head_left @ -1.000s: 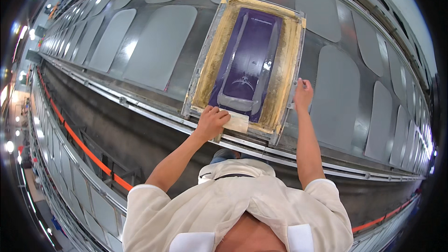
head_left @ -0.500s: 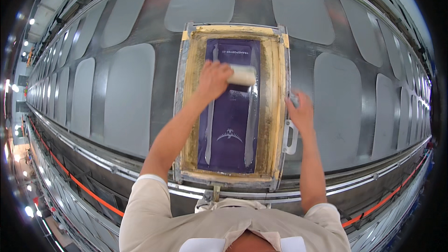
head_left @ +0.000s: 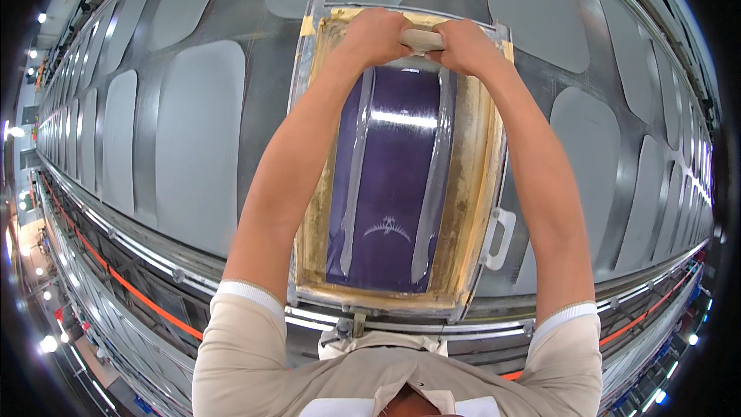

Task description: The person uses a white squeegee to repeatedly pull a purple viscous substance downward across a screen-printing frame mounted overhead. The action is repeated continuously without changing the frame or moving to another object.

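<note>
A pale squeegee (head_left: 422, 40) lies across the far end of a screen printing frame (head_left: 312, 282). My left hand (head_left: 377, 35) grips its left end and my right hand (head_left: 466, 46) its right end, fingers wrapped round it. Below the hands stretches the frame's dark purple mesh panel (head_left: 390, 170), with two greyish strips running lengthwise and a small pale curved emblem near its close end. Light glints off the mesh. Brownish-yellow tape borders it. The squeegee's lower edge and the panel's far end are partly hidden by my hands.
The frame rests on a long dark table (head_left: 266, 123) carrying rows of grey rounded panels (head_left: 199, 131). A white handle (head_left: 499, 239) juts from the frame's right side. Metal rails (head_left: 162, 259) and an orange strip (head_left: 147, 301) run along the near side.
Both hands have moved to the frame's far end. My right hand has come over from the frame's right edge and taken hold of the squeegee, which my left hand held alone before.
</note>
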### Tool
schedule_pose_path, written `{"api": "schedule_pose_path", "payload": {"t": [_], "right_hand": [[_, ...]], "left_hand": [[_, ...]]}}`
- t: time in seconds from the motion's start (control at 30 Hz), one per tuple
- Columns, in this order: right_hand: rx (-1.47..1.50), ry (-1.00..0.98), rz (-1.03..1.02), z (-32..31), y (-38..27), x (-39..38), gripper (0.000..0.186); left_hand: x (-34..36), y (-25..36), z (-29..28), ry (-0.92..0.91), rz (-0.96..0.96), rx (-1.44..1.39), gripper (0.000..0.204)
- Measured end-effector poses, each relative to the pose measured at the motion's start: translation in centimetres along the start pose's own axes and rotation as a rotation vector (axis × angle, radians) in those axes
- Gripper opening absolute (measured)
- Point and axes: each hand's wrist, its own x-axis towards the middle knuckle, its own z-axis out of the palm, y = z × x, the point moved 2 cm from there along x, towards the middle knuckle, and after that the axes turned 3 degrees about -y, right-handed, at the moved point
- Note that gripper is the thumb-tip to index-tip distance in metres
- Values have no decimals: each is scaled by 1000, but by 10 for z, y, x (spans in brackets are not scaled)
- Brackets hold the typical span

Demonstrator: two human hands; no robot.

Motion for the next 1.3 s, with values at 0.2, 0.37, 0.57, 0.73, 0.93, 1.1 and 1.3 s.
{"api": "schedule_pose_path", "payload": {"t": [0.2,0.37,0.57,0.73,0.93,1.1,1.3], "right_hand": [[1,43,-57,42,-43,-85,17],[-4,22,-158,114,-99,-222,24],[23,102,-247,159,-157,-336,24],[-56,-33,-153,122,-130,-275,21],[-94,51,-108,32,-46,-86,25],[-96,69,-26,-7,7,5,31],[-24,32,-6,-3,11,15,30]], "left_hand": [[-100,39,25,57,73,10,23],[-253,103,61,80,103,-39,16],[-379,154,86,69,93,-79,25],[-308,128,60,17,107,-51,23],[-107,37,18,189,149,120,19],[7,1,-5,66,91,141,34],[19,-8,1,0,-4,22,37]]}}
